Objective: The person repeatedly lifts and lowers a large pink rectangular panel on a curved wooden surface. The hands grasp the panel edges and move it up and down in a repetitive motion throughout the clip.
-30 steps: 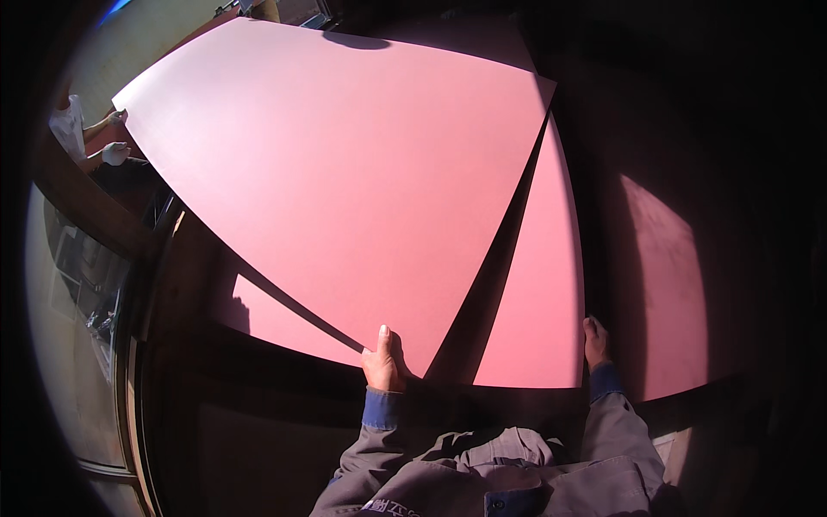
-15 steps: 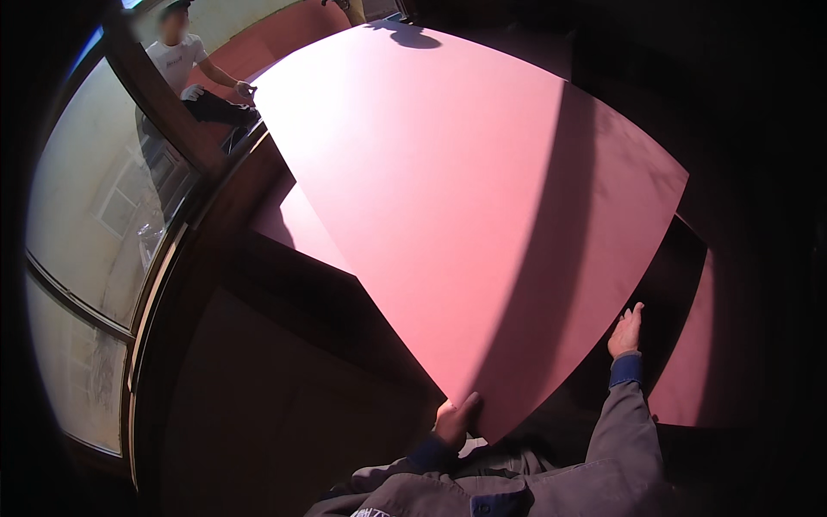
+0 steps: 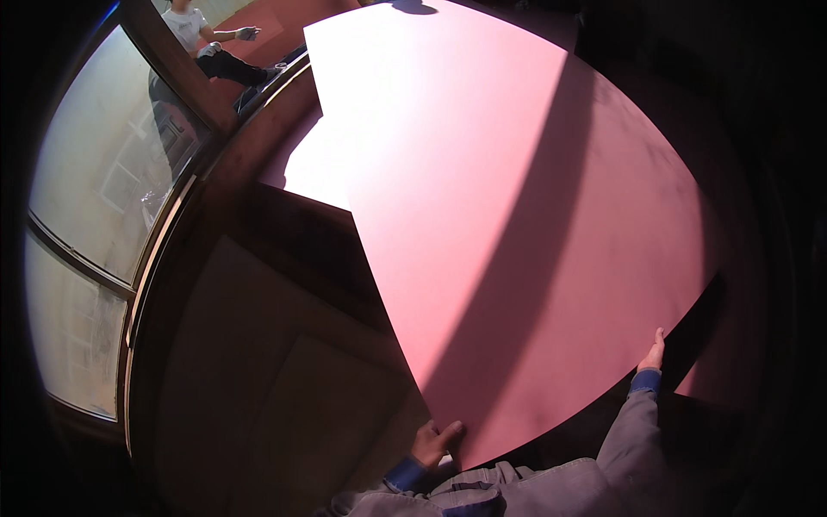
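Note:
A large, flat pink board (image 3: pixel 482 215) stretches away from me, brightly sunlit at its far left and crossed by a dark band of shadow. My left hand (image 3: pixel 435 444) is closed round its near corner, with the thumb on top and the other fingers mostly hidden. Along the near right edge, my right hand (image 3: pixel 653 351) rests against the board with its fingers stretched out, pointing up and away. Part of another pink surface (image 3: pixel 314 164) shows below the board on the left.
On the left stands a dark frame with glass panes (image 3: pixel 95 172). Behind it at the far left a gloved person (image 3: pixel 189 34) in a white shirt sits. A brown panel (image 3: pixel 336 414) lies in shade at lower left. More pink board (image 3: pixel 698 370) shows at right.
The pink board has turned and shifted, its far left corner moving right and up. The other person's hand has left it. My right hand has moved right and down, onto the edge.

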